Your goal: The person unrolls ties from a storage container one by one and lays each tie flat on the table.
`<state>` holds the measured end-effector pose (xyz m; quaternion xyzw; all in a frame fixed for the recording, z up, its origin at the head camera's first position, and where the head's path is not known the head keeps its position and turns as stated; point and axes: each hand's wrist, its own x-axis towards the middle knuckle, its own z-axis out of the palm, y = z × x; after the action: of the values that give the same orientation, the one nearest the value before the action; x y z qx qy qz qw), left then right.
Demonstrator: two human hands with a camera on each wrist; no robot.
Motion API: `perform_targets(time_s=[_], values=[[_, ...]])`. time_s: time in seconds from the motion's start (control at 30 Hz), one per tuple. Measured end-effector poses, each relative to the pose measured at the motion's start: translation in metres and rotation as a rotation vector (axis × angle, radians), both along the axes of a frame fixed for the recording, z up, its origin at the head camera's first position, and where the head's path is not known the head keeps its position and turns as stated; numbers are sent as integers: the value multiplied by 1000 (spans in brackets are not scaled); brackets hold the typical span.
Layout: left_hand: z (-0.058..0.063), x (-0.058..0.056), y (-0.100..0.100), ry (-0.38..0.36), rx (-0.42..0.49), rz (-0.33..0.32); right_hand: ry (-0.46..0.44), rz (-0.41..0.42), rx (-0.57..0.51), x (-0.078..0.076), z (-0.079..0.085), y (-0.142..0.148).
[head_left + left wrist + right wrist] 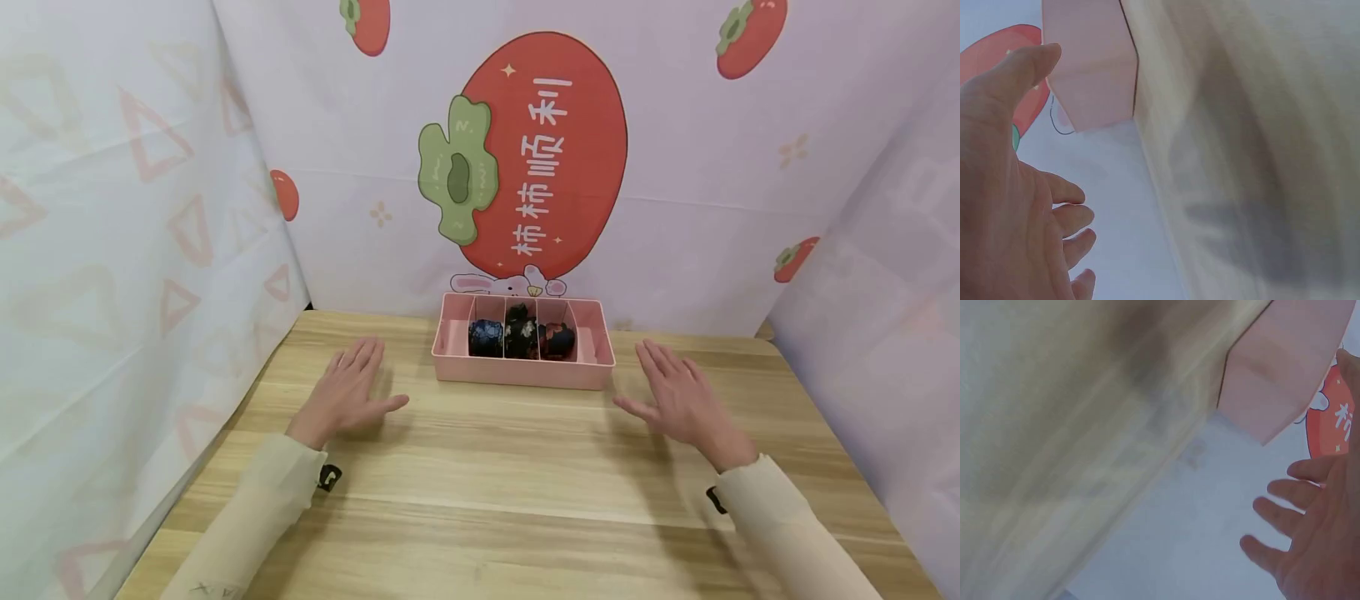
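A pink divided box [522, 372] stands at the back of the wooden table. Three dark patterned rolled cloth bundles lie in its middle compartments: a blue one [486, 337], a black floral one [521, 335] and a dark red-and-blue one [557, 340]. Its two end compartments hold nothing visible. To the left of the box, my left hand [343, 398] is spread above the tabletop, thumb toward the box, holding nothing. On the other side my right hand [681, 402] is held likewise, fingers extended. Both wrist views show bare palms beside the box's pink wall [1092, 69].
Behind the box hangs a pale cloth backdrop [360, 225] printed with a large red persimmon and white characters. Similar cloth [97, 275] closes off the left side and the right side [892, 275]. Wood-grain tabletop [495, 492] stretches between the forearms.
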<state>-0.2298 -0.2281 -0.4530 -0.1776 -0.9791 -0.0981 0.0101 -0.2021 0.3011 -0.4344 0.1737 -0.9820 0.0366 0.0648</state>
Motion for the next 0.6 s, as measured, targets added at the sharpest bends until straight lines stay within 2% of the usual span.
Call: perform_targets(time_s=[0.23, 0.37, 0.5, 0.6], values=[[21, -20, 16, -64, 18, -41, -13, 105, -78, -30, 27, -10], [31, -34, 32, -97, 24, -54, -1, 170, -65, -52, 41, -22], [37, -43, 48, -136, 24, -67, -11, 241, -46, -73, 52, -37], [40, -47, 60, -133, 14, -90, -61, 269, -41, -85, 56, -50]])
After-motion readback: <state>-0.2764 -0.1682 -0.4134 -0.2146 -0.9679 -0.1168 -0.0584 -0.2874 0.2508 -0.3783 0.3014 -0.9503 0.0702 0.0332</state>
